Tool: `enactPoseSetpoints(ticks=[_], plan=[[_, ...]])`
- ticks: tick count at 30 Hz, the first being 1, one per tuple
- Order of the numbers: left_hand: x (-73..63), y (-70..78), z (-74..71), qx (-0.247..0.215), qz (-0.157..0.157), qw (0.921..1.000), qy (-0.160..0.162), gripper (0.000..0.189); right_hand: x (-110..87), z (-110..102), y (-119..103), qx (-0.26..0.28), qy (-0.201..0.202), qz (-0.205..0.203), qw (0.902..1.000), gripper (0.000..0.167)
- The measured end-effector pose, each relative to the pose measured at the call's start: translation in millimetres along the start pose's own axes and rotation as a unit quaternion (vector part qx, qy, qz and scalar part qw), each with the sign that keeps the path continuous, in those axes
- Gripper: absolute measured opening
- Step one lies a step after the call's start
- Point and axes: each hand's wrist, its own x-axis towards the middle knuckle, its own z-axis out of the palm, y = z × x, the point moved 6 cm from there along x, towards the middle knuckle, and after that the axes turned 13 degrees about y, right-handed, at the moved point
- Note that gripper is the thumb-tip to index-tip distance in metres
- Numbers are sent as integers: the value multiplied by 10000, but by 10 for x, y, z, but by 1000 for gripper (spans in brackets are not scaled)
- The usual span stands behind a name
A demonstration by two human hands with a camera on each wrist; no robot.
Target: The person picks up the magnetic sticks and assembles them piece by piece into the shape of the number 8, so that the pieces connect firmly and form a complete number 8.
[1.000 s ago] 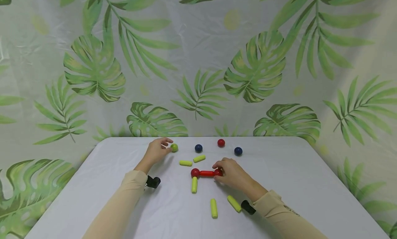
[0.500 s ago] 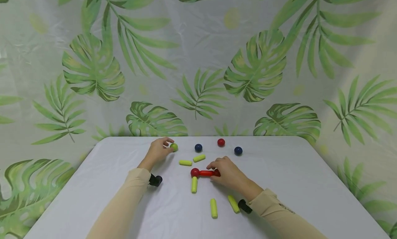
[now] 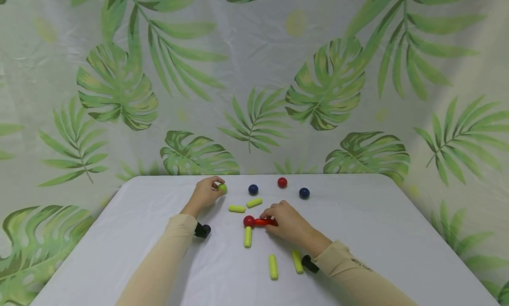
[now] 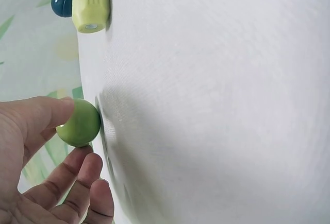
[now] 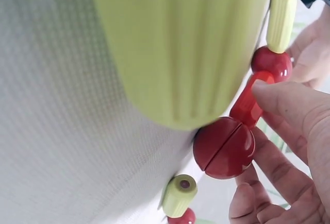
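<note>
With 12 o'clock at the far edge of the table (image 3: 370,235), the left sleeve (image 3: 171,244) slants in from 7 o'clock. The left hand (image 3: 204,195) pinches the green ball (image 3: 222,188) at 11 o'clock, thumb and fingertips parted by the ball's width, outer fingers loosely bent.

The right sleeve (image 3: 350,268) comes in from 4 o'clock, and the right hand (image 3: 292,222), nearly closed, points toward 10. Its thumb presses the red rod (image 3: 261,222) near the middle, with fingers bent round the far side. The left red ball (image 3: 248,221) caps the rod's 9 o'clock end; the right red ball (image 5: 224,148) caps its 3 o'clock end. A yellow rod (image 3: 248,237) runs from the left red ball toward 6.
</note>
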Motion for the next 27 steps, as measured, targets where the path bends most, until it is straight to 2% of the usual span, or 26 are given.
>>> enactPoseSetpoints(ticks=[8,12,17,27], plan=[[-38,60,-35,16,86,9998,161,32,15,17,-24,3,-5,-146,9999,20],[-47,55,-43,21,-2,9998,197,30,15,13,-35,51,-21,-137,9999,20],[-66,65,-57,1,-60,9998,183,30,16,14,-37,77,-1,-181,9998,19],[-118,70,-71,-51,87,9999,99,31,18,-12,-26,94,49,-264,9996,17]])
